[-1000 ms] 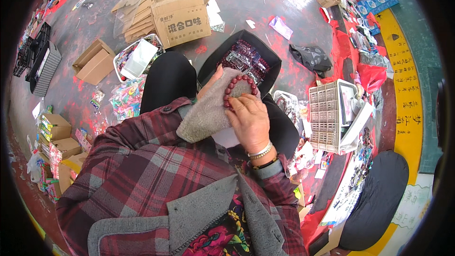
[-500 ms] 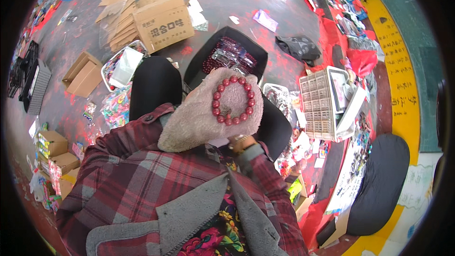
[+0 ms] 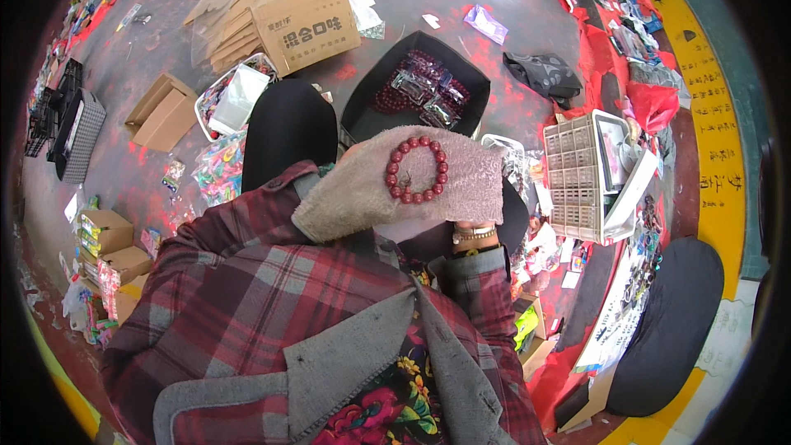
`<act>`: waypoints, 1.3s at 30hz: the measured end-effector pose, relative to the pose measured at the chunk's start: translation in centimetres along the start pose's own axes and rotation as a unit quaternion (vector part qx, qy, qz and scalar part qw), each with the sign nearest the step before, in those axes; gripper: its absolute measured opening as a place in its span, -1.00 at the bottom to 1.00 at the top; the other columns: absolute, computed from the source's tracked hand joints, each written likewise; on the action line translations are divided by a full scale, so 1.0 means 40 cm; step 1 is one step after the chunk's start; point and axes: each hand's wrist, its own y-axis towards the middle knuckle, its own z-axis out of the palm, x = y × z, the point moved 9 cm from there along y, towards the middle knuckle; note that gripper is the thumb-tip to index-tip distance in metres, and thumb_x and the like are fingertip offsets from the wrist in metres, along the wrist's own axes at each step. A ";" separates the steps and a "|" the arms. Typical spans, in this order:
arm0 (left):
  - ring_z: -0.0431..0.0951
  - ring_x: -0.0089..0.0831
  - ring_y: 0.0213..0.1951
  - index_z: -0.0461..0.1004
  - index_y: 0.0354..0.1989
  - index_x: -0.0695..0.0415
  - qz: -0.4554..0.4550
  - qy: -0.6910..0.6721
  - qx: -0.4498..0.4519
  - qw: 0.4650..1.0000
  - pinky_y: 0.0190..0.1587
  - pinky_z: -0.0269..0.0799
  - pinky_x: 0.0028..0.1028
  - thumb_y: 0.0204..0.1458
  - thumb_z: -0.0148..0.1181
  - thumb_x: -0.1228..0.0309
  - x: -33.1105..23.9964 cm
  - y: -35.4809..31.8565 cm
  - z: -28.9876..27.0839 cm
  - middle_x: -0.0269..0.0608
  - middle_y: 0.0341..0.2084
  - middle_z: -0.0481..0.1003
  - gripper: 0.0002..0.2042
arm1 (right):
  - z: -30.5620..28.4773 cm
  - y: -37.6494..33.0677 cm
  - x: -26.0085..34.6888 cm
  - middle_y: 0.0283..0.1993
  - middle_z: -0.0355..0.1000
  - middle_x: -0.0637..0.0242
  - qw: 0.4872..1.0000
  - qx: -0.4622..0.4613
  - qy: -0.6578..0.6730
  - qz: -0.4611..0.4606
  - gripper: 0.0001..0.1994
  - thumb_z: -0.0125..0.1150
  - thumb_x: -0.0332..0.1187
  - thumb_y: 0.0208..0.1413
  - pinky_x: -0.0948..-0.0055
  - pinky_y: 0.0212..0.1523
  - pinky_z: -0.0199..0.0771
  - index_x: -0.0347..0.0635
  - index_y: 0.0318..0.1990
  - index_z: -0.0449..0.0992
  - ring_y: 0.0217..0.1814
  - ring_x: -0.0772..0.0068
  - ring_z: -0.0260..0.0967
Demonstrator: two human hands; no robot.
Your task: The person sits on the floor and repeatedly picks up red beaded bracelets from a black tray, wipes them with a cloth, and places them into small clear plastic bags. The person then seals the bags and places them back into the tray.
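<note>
A pinkish-beige towel [image 3: 346, 198] is spread across my lap, and a round bracelet of dark red beads [image 3: 395, 189] lies on top of it. Most of my left hand [image 3: 353, 151] is covered by the towel; only a sliver of skin shows at its far edge, so its fingers are hidden. My right hand [image 3: 475, 227], with bracelets round its wrist, grips the towel's near right corner and draws it out flat. Beyond the towel, an open black box [image 3: 356, 107] holds dark red bead strings and clear plastic packets [image 3: 441, 111].
Cardboard cartons [image 3: 306, 29] and a white basket [image 3: 204, 119] stand to the left. At right are a beige plastic crate [image 3: 570, 181], a black bag [image 3: 540, 78] and a black cushion [image 3: 671, 321]. Colourful packets [image 3: 221, 169] lie near my left knee.
My right hand has moved right and out from beneath the towel's edge, stretching the towel flatter and wider. The bracelet still rests on it. The whole view has shifted slightly.
</note>
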 end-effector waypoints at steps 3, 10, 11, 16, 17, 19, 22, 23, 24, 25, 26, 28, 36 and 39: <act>0.39 -0.34 -0.01 0.30 0.01 0.18 -0.003 -0.055 0.010 0.998 0.05 0.29 -0.38 -0.21 0.30 0.20 0.040 0.035 0.034 -0.08 -0.05 0.37 -0.42 | -0.036 0.021 0.025 -0.04 0.38 0.17 0.997 -0.059 -0.042 -0.034 -0.48 -0.18 0.03 0.19 0.41 -0.02 0.37 -0.30 0.02 0.31 -0.03 0.35 0.33; 0.43 -0.28 -0.07 0.33 -0.01 0.20 -0.331 -0.655 0.075 0.675 0.00 0.39 -0.21 0.11 -0.03 0.08 0.259 -0.005 0.186 -0.07 -0.07 0.39 -0.56 | 0.315 -0.047 0.052 -0.46 0.40 0.20 0.340 0.007 -0.868 -0.362 -0.80 0.07 -0.40 -0.10 0.33 -0.46 0.40 -0.19 -0.27 0.43 -0.44 0.20 0.40; 0.47 -0.28 -0.13 0.34 -0.02 0.20 -0.349 -0.633 0.075 0.687 -0.06 0.42 -0.24 0.11 -0.02 0.09 0.310 -0.008 0.195 -0.09 -0.13 0.43 -0.56 | 0.285 -0.040 0.018 -0.47 0.38 0.21 0.257 0.021 -0.899 -0.353 -0.82 0.07 -0.40 -0.13 0.28 -0.47 0.38 -0.17 -0.31 0.42 -0.46 0.17 0.39; 0.50 -0.37 -0.26 0.39 -0.09 0.20 -0.386 -0.593 0.097 0.700 -0.17 0.46 -0.38 0.13 -0.05 0.07 0.340 -0.021 0.220 -0.17 -0.24 0.47 -0.59 | 0.126 0.000 0.064 -0.43 0.40 0.09 0.609 -0.135 -0.718 -0.310 -0.82 0.02 -0.34 -0.04 0.19 -0.43 0.39 -0.23 -0.31 0.39 -0.39 0.01 0.39; 0.50 -0.39 -0.27 0.40 -0.10 0.19 -0.384 -0.595 0.107 0.698 -0.17 0.46 -0.40 0.13 -0.05 0.07 0.367 -0.022 0.225 -0.18 -0.25 0.47 -0.59 | 0.051 0.022 0.061 -0.42 0.41 0.07 0.682 -0.207 -0.661 -0.236 -0.82 0.02 -0.33 -0.03 0.20 -0.40 0.40 -0.25 -0.32 0.39 -0.36 -0.02 0.39; 0.50 -0.46 -0.29 0.42 -0.12 0.18 -0.402 -0.566 0.092 0.714 -0.20 0.46 -0.45 0.13 -0.06 0.08 0.348 -0.039 0.218 -0.21 -0.25 0.48 -0.60 | -0.010 0.023 0.035 -0.34 0.43 0.05 0.761 -0.241 -0.585 -0.144 -0.69 -0.10 -0.20 0.07 0.24 -0.29 0.41 -0.31 -0.29 0.40 -0.32 0.01 0.41; 0.50 -0.50 -0.30 0.41 -0.12 0.18 -0.362 -0.584 0.091 0.721 -0.22 0.46 -0.49 0.14 -0.05 0.10 0.292 -0.028 0.212 -0.23 -0.25 0.48 -0.62 | -0.020 0.035 -0.024 -0.26 0.46 0.11 0.906 -0.166 -0.385 -0.062 -0.49 -0.31 -0.02 0.17 0.33 -0.22 0.42 -0.34 -0.23 0.43 -0.29 0.21 0.42; 0.49 -0.53 -0.29 0.39 -0.08 0.18 -0.374 -0.558 0.081 0.736 -0.22 0.44 -0.53 0.14 -0.06 0.12 0.353 -0.033 0.207 -0.29 -0.26 0.47 -0.63 | -0.001 0.034 -0.034 -0.25 0.46 0.15 0.930 -0.132 -0.340 -0.051 -0.46 -0.35 0.01 0.18 0.36 -0.21 0.42 -0.34 -0.22 0.44 -0.29 0.28 0.41; 0.49 -0.54 -0.29 0.39 -0.08 0.17 -0.335 -0.533 0.080 0.773 -0.22 0.43 -0.54 0.15 -0.06 0.11 0.350 -0.015 0.193 -0.30 -0.26 0.47 -0.63 | 0.022 0.034 -0.041 -0.25 0.46 0.18 0.950 -0.100 -0.294 -0.039 -0.42 -0.39 0.03 0.19 0.38 -0.21 0.42 -0.33 -0.21 0.45 -0.29 0.36 0.41; 0.48 -0.55 -0.29 0.39 -0.08 0.17 -0.296 -0.506 0.078 0.807 -0.21 0.42 -0.55 0.15 -0.07 0.11 0.342 -0.001 0.180 -0.31 -0.27 0.47 -0.62 | 0.071 0.023 -0.034 -0.26 0.46 0.22 0.953 -0.084 -0.289 -0.034 -0.42 -0.39 0.03 0.20 0.40 -0.21 0.41 -0.32 -0.23 0.46 -0.28 0.40 0.39; 0.48 -0.56 -0.29 0.39 -0.08 0.16 -0.256 -0.476 0.076 0.838 -0.21 0.41 -0.57 0.15 -0.07 0.11 0.332 0.010 0.168 -0.32 -0.27 0.48 -0.62 | 0.103 0.019 -0.031 -0.27 0.45 0.26 0.956 -0.069 -0.284 -0.029 -0.43 -0.39 0.04 0.20 0.42 -0.21 0.40 -0.30 -0.24 0.47 -0.28 0.45 0.37; 0.47 -0.60 -0.27 0.43 -0.15 0.19 -0.233 -0.344 0.084 0.906 -0.20 0.38 -0.59 0.16 -0.11 0.08 0.341 0.012 0.148 -0.30 -0.29 0.48 -0.60 | 0.118 0.020 0.015 -0.31 0.44 0.31 0.852 -0.056 -0.504 -0.130 -0.58 -0.24 -0.08 0.20 0.42 -0.24 0.38 -0.24 -0.26 0.47 -0.30 0.45 0.36; 0.49 -0.49 -0.18 0.33 0.00 0.24 -0.316 -0.569 0.097 0.753 -0.12 0.41 -0.49 0.18 -0.13 0.16 0.330 -0.021 0.184 -0.18 -0.17 0.46 -0.60 | -0.035 0.036 0.006 -0.39 0.44 0.21 0.880 -0.246 -0.403 -0.053 -0.51 -0.28 0.02 0.21 0.37 -0.34 0.36 -0.31 -0.31 0.36 -0.38 0.33 0.37; 0.50 -0.43 -0.15 0.27 0.04 0.24 -0.268 -0.505 0.168 0.803 -0.08 0.43 -0.44 0.19 -0.15 0.27 0.305 -0.012 0.175 -0.15 -0.08 0.42 -0.65 | 0.086 -0.007 -0.044 -0.40 0.42 0.17 0.973 -0.199 -0.113 0.015 -0.47 -0.19 0.10 0.14 0.33 -0.35 0.33 -0.31 -0.36 0.36 -0.37 0.27 0.37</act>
